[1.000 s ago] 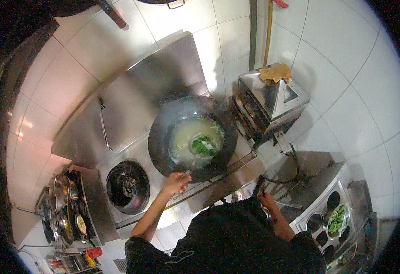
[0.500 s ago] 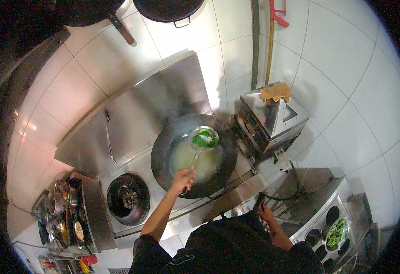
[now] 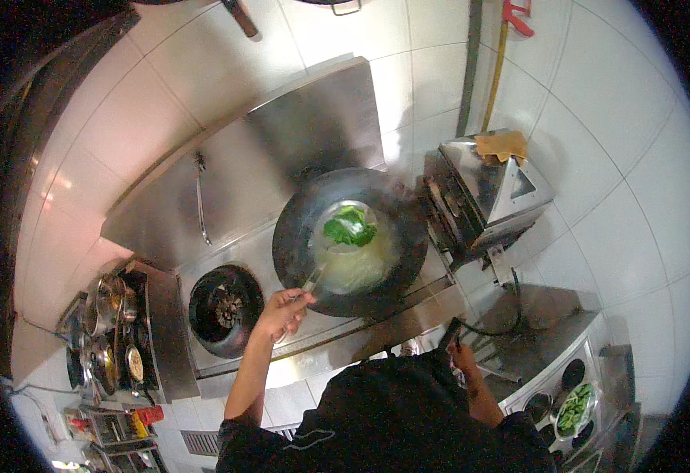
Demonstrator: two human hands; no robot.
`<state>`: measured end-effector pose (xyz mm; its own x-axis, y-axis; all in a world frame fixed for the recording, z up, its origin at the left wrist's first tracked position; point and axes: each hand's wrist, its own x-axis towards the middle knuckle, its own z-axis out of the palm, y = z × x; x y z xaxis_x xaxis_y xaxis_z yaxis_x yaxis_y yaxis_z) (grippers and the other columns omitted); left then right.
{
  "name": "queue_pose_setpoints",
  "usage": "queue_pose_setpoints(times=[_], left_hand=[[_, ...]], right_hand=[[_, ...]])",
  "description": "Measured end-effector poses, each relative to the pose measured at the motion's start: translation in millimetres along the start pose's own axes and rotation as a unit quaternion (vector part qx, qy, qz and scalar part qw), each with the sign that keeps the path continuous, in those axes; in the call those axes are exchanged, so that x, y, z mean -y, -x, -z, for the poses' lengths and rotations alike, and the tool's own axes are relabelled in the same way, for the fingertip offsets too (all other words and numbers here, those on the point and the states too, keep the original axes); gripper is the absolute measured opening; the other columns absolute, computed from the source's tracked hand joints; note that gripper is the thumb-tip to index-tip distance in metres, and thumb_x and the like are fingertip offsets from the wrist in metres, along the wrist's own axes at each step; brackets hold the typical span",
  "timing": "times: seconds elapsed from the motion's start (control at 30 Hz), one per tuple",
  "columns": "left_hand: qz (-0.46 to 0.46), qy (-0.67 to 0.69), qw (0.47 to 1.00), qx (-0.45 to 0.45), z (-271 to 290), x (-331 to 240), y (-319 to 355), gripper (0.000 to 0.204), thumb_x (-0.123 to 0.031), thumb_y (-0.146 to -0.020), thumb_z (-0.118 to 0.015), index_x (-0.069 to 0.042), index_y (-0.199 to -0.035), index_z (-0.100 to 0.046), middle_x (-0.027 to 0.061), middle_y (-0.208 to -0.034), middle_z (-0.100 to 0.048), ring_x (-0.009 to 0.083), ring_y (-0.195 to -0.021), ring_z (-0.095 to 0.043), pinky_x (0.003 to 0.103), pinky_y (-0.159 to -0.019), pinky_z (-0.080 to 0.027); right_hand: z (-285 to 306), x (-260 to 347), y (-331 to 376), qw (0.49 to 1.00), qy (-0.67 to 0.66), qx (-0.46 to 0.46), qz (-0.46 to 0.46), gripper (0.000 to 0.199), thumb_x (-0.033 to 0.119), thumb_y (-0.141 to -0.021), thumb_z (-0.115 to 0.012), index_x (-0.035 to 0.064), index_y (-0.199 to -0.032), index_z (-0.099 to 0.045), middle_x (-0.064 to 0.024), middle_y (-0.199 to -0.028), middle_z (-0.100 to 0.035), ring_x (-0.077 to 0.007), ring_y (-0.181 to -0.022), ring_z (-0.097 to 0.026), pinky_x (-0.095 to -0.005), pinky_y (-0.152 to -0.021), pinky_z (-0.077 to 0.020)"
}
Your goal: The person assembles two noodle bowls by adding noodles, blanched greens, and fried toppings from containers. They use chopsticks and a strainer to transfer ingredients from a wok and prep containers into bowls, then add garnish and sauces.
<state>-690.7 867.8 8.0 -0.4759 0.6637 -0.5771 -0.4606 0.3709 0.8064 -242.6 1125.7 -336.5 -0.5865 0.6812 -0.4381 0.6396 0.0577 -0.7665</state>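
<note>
Against the view half a second back, the whole scene sits a little lower and further right in the frame, and the ladle (image 3: 345, 229) with its leafy greens (image 3: 350, 226) is held over the middle of the wok (image 3: 350, 240) rather than near its far rim. White wall tiles (image 3: 597, 158) fill the upper and right parts of the picture, with a steel splash panel (image 3: 282, 150) leaning behind the cooker at centre. The steel cooking surface (image 3: 376, 327) runs across the middle; the dark wok stands on it at centre with pale liquid pooled inside, and an empty round burner (image 3: 225, 303) lies to its left. A steel box-shaped unit (image 3: 491, 189) with a yellow cloth (image 3: 501, 144) on top stands at the wok's right. At lower left, small metal pots (image 3: 108, 331) crowd a rack; at lower right a tray of greens (image 3: 574, 406) rests on a side counter. The left hand (image 3: 283, 311) is closed around the ladle's handle just below the wok's near rim. The right hand (image 3: 463, 359) rests low at the surface's edge, its grip too dark to tell.
</note>
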Motion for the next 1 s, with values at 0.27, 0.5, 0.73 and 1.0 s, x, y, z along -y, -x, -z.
queue_pose_setpoints(times=[0.27, 0.5, 0.73, 1.0], left_hand=[[0.044, 0.077, 0.996, 0.027, -36, 47, 21, 0.021, -0.023, -0.1, -0.069, -0.003, -0.103, -0.066, -0.001, -0.064, -0.053, 0.0049, -0.039, -0.042, 0.023, -0.033, -0.03], [0.029, 0.081, 0.993, -0.087, -28, 63, 18, 0.019, -0.019, -0.098, -0.069, 0.0, -0.098, -0.068, -0.0002, -0.065, -0.055, 0.0079, -0.042, -0.047, 0.024, -0.034, -0.034], [-0.005, 0.056, 0.988, -0.142, -17, 74, -31, 0.023, -0.023, -0.096, -0.07, -0.002, -0.089, -0.067, 0.002, -0.062, -0.057, 0.0106, -0.043, -0.051, 0.026, -0.036, -0.038], [-0.064, -0.008, 0.986, -0.153, 3, 81, -73, 0.03, -0.023, -0.092, -0.073, -0.002, -0.075, -0.06, 0.0073, -0.056, -0.058, 0.0166, -0.039, -0.054, 0.031, -0.037, -0.041]], right_hand=[[-4, -78, -27, 0.998, -0.047, -0.024, 0.02, 0.039, 0.037, -0.107, -0.052, 0.002, -0.103, -0.067, -0.0079, -0.071, -0.065, -0.0203, -0.059, -0.063, -0.0391, -0.055, -0.0488], [-4, 15, -9, 0.95, -0.261, 0.094, -0.142, 0.035, 0.034, -0.106, -0.055, 0.0005, -0.104, -0.064, -0.0068, -0.067, -0.062, -0.0179, -0.047, -0.058, -0.0339, -0.043, -0.0465], [11, 5, -4, 0.99, -0.105, 0.056, -0.077, 0.036, 0.036, -0.102, -0.06, 0.0015, -0.109, -0.071, -0.0126, -0.079, -0.071, -0.0261, -0.068, -0.069, -0.0409, -0.061, -0.0538], [-10, -13, -7, 0.999, 0.005, 0.018, -0.041, 0.047, 0.046, -0.104, -0.053, 0.0033, -0.104, -0.072, -0.0186, -0.083, -0.073, -0.0325, -0.08, -0.072, -0.0461, -0.07, -0.0533]])
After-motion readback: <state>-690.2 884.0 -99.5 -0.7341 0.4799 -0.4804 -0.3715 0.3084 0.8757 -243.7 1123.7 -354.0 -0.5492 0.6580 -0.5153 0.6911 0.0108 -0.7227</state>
